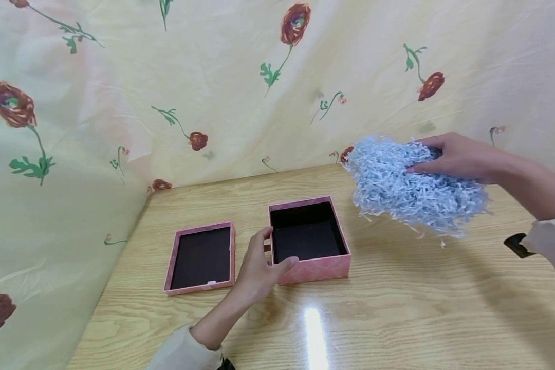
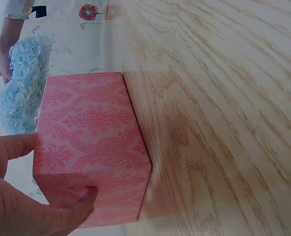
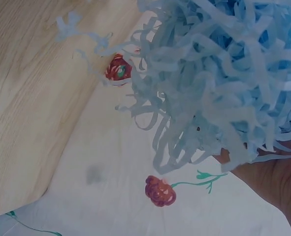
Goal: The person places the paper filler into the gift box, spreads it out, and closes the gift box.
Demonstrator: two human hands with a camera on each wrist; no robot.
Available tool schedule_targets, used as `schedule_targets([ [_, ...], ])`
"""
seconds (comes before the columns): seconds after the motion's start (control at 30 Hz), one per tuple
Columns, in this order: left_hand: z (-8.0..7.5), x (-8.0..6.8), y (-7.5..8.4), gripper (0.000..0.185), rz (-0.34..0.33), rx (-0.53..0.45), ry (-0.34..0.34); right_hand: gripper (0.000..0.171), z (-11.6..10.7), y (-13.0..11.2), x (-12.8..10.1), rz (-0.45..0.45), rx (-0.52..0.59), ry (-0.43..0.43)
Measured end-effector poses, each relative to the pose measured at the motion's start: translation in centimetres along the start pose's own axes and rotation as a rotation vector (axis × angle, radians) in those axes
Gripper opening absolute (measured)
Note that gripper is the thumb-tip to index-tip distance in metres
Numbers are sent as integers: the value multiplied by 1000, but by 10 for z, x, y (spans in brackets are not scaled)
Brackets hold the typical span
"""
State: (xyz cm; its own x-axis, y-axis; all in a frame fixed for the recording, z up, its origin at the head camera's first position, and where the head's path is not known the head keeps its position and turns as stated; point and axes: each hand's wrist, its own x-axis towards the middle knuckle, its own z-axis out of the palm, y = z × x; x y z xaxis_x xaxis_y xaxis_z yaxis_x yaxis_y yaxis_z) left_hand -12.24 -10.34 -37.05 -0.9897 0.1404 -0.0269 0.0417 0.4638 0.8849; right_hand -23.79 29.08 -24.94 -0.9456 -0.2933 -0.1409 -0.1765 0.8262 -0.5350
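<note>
My right hand (image 1: 462, 156) grips a big clump of light blue shredded paper (image 1: 411, 185), raised over the right part of the table. Loose strips dangle beneath it, and in the right wrist view the paper (image 3: 224, 88) covers most of the fingers. An open pink box (image 1: 314, 270) with a black inside stands on the table. My left hand (image 1: 259, 270) holds its near left corner, thumb at the front and fingers along the left side. A pale damask pattern covers the box's outer walls (image 2: 91, 123) in the left wrist view.
A shallow pink lid (image 1: 201, 259), black inside, lies inner side up to the left of the box. The wood-grain table (image 1: 398, 308) reflects a bright light strip near its front. Behind and to the left hangs a flowered cloth (image 1: 222, 77).
</note>
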Motion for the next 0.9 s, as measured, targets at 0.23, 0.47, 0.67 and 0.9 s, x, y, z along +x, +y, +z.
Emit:
schedule_targets([
  [0.23, 0, -1, 1, 83, -9, 4, 1, 85, 1, -11, 2, -13, 17, -2],
  [0.47, 0, -1, -1, 83, 0, 4, 0, 80, 6, -22, 5, -27, 27, 5],
  [0.67, 0, -1, -1, 82, 6, 1, 0, 81, 11, -31, 6, -43, 46, -9],
  [0.9, -1, -1, -1, 81, 13, 2, 0, 75, 20, -43, 8, -84, 80, -25],
])
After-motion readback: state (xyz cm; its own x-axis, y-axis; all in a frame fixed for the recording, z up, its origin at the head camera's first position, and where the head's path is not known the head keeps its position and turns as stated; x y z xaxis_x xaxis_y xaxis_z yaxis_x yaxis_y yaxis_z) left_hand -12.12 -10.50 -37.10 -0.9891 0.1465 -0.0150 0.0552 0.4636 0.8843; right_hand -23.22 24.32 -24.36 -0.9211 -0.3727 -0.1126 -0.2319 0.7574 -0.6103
